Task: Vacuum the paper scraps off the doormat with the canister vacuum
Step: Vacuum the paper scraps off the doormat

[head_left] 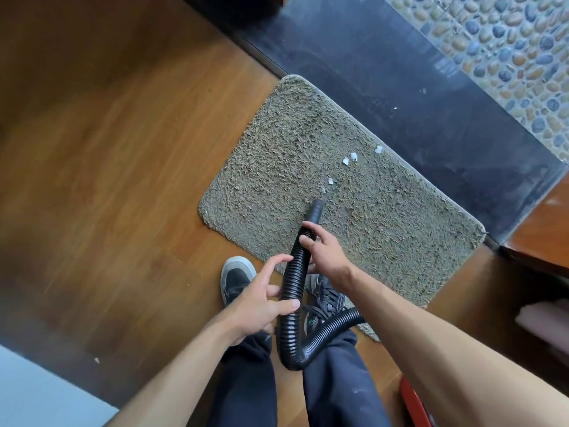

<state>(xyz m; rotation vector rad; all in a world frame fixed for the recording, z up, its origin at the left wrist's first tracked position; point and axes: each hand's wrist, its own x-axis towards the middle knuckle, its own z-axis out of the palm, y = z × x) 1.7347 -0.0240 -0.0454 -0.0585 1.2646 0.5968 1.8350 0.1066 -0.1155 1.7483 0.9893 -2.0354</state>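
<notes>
Head view, looking down.

Right hand (pixel 326 251): arm reaching forward from the near right, wrist bent down, fingers wrapped over the hose (pixel 292 288) just behind the nozzle (pixel 316 209). Firm hold, knuckles up.

Left hand (pixel 261 298): lower on the same hose, nearer the body. Thumb laid across the ribs, index stretched out along the hose's left side, other fingers curled in behind. Looser hold than the right.

Hose: black, ribbed, flexible; rising from a loop in front of the trousers (pixel 246 380), then running far through both hands. Second run off to the right, across a shoe (pixel 323 300). Nozzle smooth, dark, round-mouthed, tip down on the mat (pixel 308 134) near its middle.

Mat: grey-brown shag, coarse pile, rectangular with rounded corners, lying askew against the dark sill (pixel 400 87). Right shoe on its near edge; left shoe (pixel 237 280) on the floor (pixel 123 180), just beside the mat.

Scraps (pixel 349 158): small, white, torn; a loose line on the mat, far right of the nozzle, nearest one just beyond the tip. One more scrap alone on the floor, near left.

Floor: glossy brown wood planks. Sill: dark polished stone. Beyond it, far right, rounded pebbles (pixel 508 41) set in paving.
</notes>
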